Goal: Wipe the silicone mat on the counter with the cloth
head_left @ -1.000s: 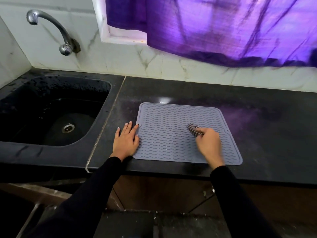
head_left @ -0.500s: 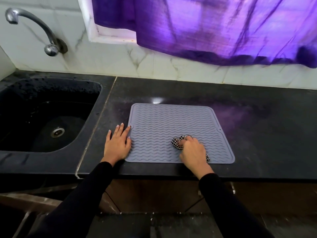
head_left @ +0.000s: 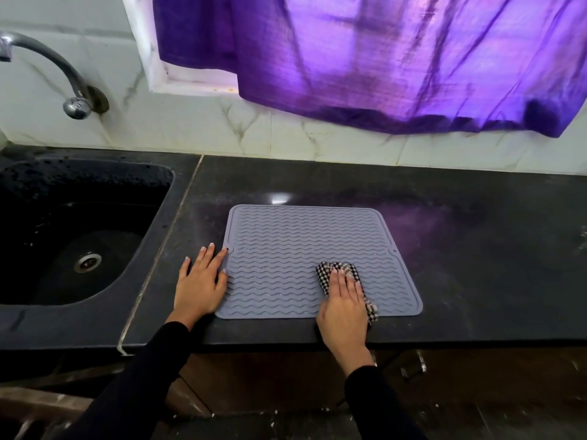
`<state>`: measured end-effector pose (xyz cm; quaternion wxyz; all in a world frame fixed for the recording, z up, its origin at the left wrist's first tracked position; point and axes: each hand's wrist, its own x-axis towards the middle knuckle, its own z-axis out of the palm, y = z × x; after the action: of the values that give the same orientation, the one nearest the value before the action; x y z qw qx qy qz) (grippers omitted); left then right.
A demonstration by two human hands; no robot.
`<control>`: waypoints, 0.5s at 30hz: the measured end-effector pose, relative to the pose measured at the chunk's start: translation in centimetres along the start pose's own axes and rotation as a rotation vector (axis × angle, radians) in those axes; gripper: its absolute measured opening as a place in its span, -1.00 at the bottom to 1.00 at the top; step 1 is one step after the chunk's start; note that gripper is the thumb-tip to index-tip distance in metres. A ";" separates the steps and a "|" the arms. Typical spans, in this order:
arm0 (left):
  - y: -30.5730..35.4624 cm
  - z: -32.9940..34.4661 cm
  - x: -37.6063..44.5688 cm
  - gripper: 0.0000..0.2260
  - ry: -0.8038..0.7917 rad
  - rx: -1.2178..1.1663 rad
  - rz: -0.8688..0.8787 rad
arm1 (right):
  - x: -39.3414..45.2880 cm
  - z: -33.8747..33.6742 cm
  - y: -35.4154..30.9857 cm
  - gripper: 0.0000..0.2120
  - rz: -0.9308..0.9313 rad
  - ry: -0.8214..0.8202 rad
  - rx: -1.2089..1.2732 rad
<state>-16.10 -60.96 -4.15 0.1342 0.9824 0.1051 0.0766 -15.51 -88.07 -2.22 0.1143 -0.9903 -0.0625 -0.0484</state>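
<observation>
A grey silicone mat (head_left: 295,246) with wavy ridges lies flat on the black counter (head_left: 470,265), close to its front edge. My right hand (head_left: 344,308) presses flat on a black-and-white checked cloth (head_left: 333,269) at the mat's near right part; the cloth shows ahead of my fingers and at the right of my palm. My left hand (head_left: 200,284) lies flat with fingers spread on the counter at the mat's left edge, its fingertips touching that edge. It holds nothing.
A black sink (head_left: 73,236) with a drain is set into the counter to the left. A metal tap (head_left: 60,77) sticks out of the white marble wall above it. A purple curtain (head_left: 381,58) hangs over the window behind the counter.
My right hand has drawn the cloth from the mat's middle toward the near right, and now lies flatter on it. The left hand has stayed at the mat's left edge.
</observation>
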 end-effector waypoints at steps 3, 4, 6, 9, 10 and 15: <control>0.0 0.0 0.0 -0.30 0.004 0.001 -0.004 | 0.2 0.0 0.5 -0.52 -0.041 0.033 -0.003; 0.0 0.0 0.0 -0.30 0.004 0.002 -0.008 | 0.2 -0.2 0.7 -0.54 -0.077 0.052 -0.003; 0.1 0.0 0.0 -0.30 0.006 0.005 -0.011 | 0.5 -1.3 1.1 -0.52 -0.119 0.041 0.073; 0.0 0.1 0.0 -0.30 0.010 -0.002 -0.008 | 1.9 -4.1 2.8 -0.62 -0.007 -0.075 0.381; 0.0 0.0 -0.1 -0.29 0.009 -0.006 -0.006 | 2.8 -5.2 3.5 -0.65 0.091 -0.151 0.576; 0.2 -0.3 -0.2 -0.27 -0.005 -0.018 -0.016 | 4.3 -7.6 4.5 -0.74 0.390 -0.008 0.848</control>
<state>-16.33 -61.16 -3.82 0.1440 0.9805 0.1118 0.0739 -11.25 -93.70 4.62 0.5159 -0.8495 0.1101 0.0078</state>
